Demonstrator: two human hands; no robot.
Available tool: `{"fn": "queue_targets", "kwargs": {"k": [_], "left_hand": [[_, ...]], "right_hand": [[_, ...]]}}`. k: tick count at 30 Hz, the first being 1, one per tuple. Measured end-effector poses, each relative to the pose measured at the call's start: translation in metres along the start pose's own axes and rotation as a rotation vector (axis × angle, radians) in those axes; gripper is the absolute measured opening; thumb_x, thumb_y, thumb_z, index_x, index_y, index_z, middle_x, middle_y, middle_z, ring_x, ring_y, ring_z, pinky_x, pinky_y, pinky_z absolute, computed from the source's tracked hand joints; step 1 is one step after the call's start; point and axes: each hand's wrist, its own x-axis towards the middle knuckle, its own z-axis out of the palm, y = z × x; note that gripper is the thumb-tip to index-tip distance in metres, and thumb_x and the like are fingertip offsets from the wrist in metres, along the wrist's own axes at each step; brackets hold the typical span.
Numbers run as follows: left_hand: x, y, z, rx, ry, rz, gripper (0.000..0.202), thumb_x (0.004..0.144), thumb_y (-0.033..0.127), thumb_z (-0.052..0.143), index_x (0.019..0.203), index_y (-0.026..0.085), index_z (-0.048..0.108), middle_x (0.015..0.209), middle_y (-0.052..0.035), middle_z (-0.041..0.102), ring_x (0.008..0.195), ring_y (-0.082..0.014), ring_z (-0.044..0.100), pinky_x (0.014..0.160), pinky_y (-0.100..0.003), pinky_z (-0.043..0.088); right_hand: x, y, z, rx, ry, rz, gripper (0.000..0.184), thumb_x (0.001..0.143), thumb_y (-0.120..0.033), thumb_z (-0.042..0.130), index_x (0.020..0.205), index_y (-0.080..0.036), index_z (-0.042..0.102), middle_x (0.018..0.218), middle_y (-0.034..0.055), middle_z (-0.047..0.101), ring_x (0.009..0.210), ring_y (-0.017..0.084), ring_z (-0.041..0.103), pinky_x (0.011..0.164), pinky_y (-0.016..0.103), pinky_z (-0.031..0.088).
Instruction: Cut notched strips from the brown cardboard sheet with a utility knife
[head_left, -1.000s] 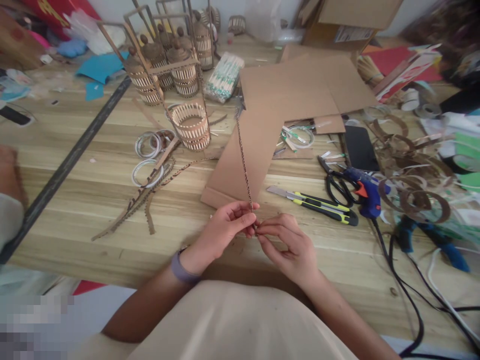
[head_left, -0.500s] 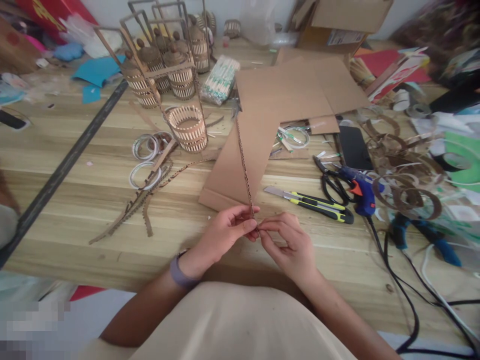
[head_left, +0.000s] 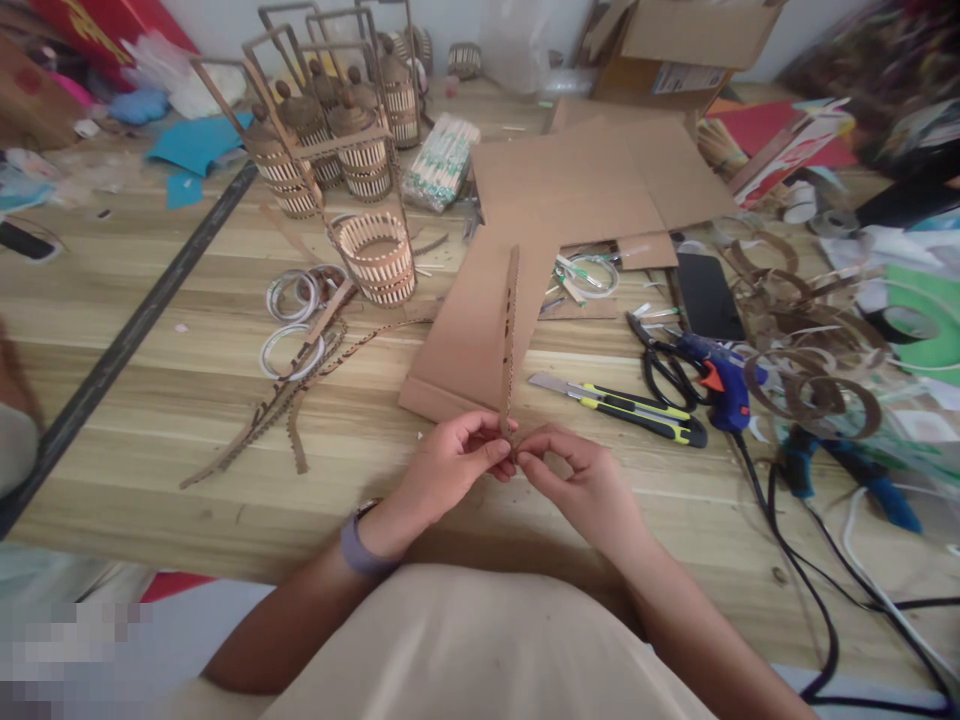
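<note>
A narrow cardboard strip (head_left: 511,335) with a corrugated edge rises from between my hands, over a flat brown cardboard sheet (head_left: 472,320). My left hand (head_left: 472,448) pinches the strip near its lower end with thumb and fingers. Close against it, my right hand (head_left: 574,475) is closed at the thumb and index fingertips on the strip's bottom end. The fingers partly hide that end. To the right of the hands lies a yellow and black utility knife (head_left: 630,405), blade out. More cardboard strips (head_left: 277,405) lie in a loose bunch to the left.
Small lantern-like baskets (head_left: 360,150) with tall handles stand at the back left, an open one (head_left: 375,258) in front. Tape rolls (head_left: 292,350) sit nearby. On the right are black-handled cutters (head_left: 664,375), a blue glue gun (head_left: 727,385) with its cable, a phone (head_left: 709,295) and curled strips (head_left: 817,390).
The strip has turned in my fingers: its upper end has swung right and its broad face shows more. Both hands stay in nearly the same place.
</note>
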Motion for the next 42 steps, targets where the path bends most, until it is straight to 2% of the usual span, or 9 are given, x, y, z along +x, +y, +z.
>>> {"fn": "queue_targets", "kwargs": {"k": [5, 10, 18, 24, 27, 30, 33, 42], "left_hand": [[0.000, 0.000, -0.001, 0.044, -0.011, 0.019, 0.019, 0.083, 0.030, 0.069, 0.093, 0.015, 0.063, 0.070, 0.0015, 0.065, 0.066, -0.0123, 0.063, 0.069, -0.026, 0.052], [-0.001, -0.001, -0.001, 0.163, -0.002, 0.031, 0.012, 0.086, 0.024, 0.063, 0.094, 0.016, 0.064, 0.071, 0.0011, 0.067, 0.068, -0.0128, 0.065, 0.071, -0.025, 0.052], [-0.003, 0.002, 0.000, 0.238, -0.001, 0.024, 0.009, 0.087, 0.020, 0.059, 0.089, 0.015, 0.067, 0.070, 0.0000, 0.067, 0.068, -0.0133, 0.065, 0.072, -0.026, 0.051], [0.000, -0.001, 0.002, 0.096, 0.076, -0.045, 0.023, 0.083, 0.018, 0.065, 0.106, 0.015, 0.062, 0.073, 0.0018, 0.068, 0.066, -0.0129, 0.066, 0.067, -0.026, 0.051], [-0.004, 0.002, 0.003, 0.190, 0.120, -0.086, 0.008, 0.083, 0.021, 0.066, 0.087, 0.016, 0.062, 0.069, 0.0015, 0.068, 0.065, -0.0136, 0.067, 0.066, -0.025, 0.050], [-0.011, 0.006, 0.004, 0.429, 0.113, -0.117, 0.017, 0.085, 0.030, 0.064, 0.074, 0.017, 0.062, 0.065, -0.0003, 0.068, 0.063, -0.0154, 0.066, 0.063, -0.026, 0.048], [-0.016, 0.007, 0.003, 0.558, 0.072, -0.130, 0.021, 0.086, 0.035, 0.061, 0.073, 0.018, 0.066, 0.066, -0.0015, 0.070, 0.063, -0.0171, 0.066, 0.062, -0.028, 0.047], [-0.015, 0.008, 0.001, 0.367, -0.007, -0.264, 0.017, 0.079, 0.030, 0.061, 0.069, 0.017, 0.067, 0.065, -0.0004, 0.070, 0.065, -0.0159, 0.067, 0.067, -0.026, 0.050]], "right_hand": [[0.002, -0.006, 0.000, 0.018, -0.057, 0.156, 0.017, 0.083, -0.029, 0.058, 0.071, -0.024, 0.069, 0.075, 0.0003, 0.074, 0.075, 0.017, 0.067, 0.074, 0.031, 0.049], [0.002, -0.006, 0.000, 0.009, -0.096, 0.231, 0.017, 0.080, -0.031, 0.056, 0.072, -0.024, 0.068, 0.077, 0.0019, 0.074, 0.077, 0.019, 0.067, 0.073, 0.031, 0.048], [0.003, -0.005, 0.001, -0.035, -0.139, 0.223, 0.017, 0.079, -0.032, 0.051, 0.068, -0.023, 0.061, 0.069, 0.0007, 0.068, 0.065, 0.015, 0.056, 0.061, 0.028, 0.042], [0.004, -0.006, 0.002, -0.040, -0.174, 0.246, 0.022, 0.080, -0.036, 0.047, 0.069, -0.022, 0.060, 0.069, 0.0018, 0.066, 0.065, 0.015, 0.054, 0.060, 0.029, 0.040], [0.004, -0.006, 0.003, -0.055, -0.148, 0.251, 0.021, 0.078, -0.037, 0.047, 0.067, -0.023, 0.058, 0.065, 0.0004, 0.061, 0.061, 0.015, 0.051, 0.057, 0.028, 0.038], [0.003, -0.005, 0.005, -0.083, -0.099, 0.217, 0.018, 0.075, -0.035, 0.047, 0.063, -0.023, 0.054, 0.061, -0.0007, 0.057, 0.059, 0.015, 0.048, 0.055, 0.028, 0.036], [0.002, -0.006, 0.006, -0.089, -0.093, 0.201, 0.016, 0.074, -0.033, 0.047, 0.063, -0.023, 0.053, 0.061, -0.0009, 0.056, 0.059, 0.014, 0.048, 0.053, 0.027, 0.035], [-0.003, -0.007, 0.009, -0.097, -0.136, 0.168, 0.014, 0.076, -0.029, 0.049, 0.064, -0.023, 0.050, 0.063, -0.0012, 0.056, 0.061, 0.014, 0.049, 0.054, 0.026, 0.035]]}}
